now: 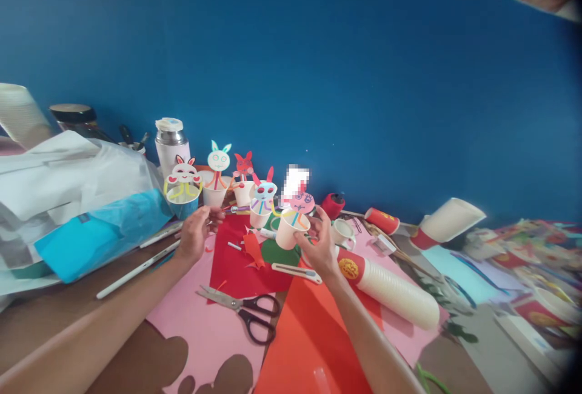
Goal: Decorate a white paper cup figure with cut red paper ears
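My right hand (322,245) grips a white paper cup (289,233) from its right side, thumb in front. A pink paper face (302,202) with drawn eyes rises from this cup. Left of the cups, my left hand (195,236) is closed, fingertips together; whatever it may hold is too small to make out. A purple-ended pen (239,210) lies close to its fingertips. Between the hands stands a cup with a pale blue rabbit face (264,193). Behind are a green-eared rabbit cup (218,160), a red-faced cup (244,165) and a blue cup with a white rabbit (184,171).
Black-handled scissors (239,304) and a white utility knife (297,271) lie on coloured paper in front. A long stack of paper cups (395,291) lies at right. Plastic bags (91,182) and a thermos (171,145) are at left. A blue wall (291,66) closes the back.
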### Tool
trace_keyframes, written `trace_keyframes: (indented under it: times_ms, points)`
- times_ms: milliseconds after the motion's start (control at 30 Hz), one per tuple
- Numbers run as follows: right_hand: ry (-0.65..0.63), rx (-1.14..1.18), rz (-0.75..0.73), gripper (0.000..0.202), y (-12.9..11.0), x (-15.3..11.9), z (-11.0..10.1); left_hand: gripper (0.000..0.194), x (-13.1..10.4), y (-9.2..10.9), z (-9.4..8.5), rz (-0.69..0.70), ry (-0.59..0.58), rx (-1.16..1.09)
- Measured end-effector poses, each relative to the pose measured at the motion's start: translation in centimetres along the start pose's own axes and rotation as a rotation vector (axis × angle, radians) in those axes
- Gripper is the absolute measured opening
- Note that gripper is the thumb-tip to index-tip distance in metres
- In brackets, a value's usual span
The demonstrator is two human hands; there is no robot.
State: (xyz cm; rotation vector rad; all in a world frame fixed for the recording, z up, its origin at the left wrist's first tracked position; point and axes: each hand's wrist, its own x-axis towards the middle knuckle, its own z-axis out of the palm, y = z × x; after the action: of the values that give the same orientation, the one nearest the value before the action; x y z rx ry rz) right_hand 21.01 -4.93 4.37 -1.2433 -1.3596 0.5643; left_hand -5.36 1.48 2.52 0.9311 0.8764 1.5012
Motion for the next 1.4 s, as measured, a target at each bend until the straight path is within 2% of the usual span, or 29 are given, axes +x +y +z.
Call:
trace_keyframes:
  times_ms: [167, 467, 567, 833, 1133, 1400]
  points:
    - [-0.062, -0.037, -0.053, 0.079, 1.7, -0.3, 0.0, 0.029, 0.0, 0.1, -0.1, 0.027, 0.007, 0.053]
    - [-0.085, -0.014, -0.058, 0.077, 2.4, -0.6, 0.1, 0.024, 1.1, 1.5, -0.8, 0.104, 0.067, 0.079]
    - [-0.031, 0.001, -0.051, 0.077, 2.2, -0.1, -0.2, 0.023, 1.3, 2.0, -0.8, 0.118, 0.084, 0.070]
    - [0.264, -0.081, -0.030, 0.077, 0.8, 1.7, -2.0, 0.019, 1.2, 1.4, -0.8, 0.087, 0.070, 0.087]
    - [0.306, -0.137, 0.053, 0.079, 1.8, 2.2, -2.2, 0.019, 1.2, 0.8, -0.9, 0.030, 0.060, 0.133]
    - [0.274, -0.029, 0.112, 0.079, 2.2, 2.9, -1.9, 0.019, 0.8, 1.1, -0.5, -0.013, 0.060, 0.149]
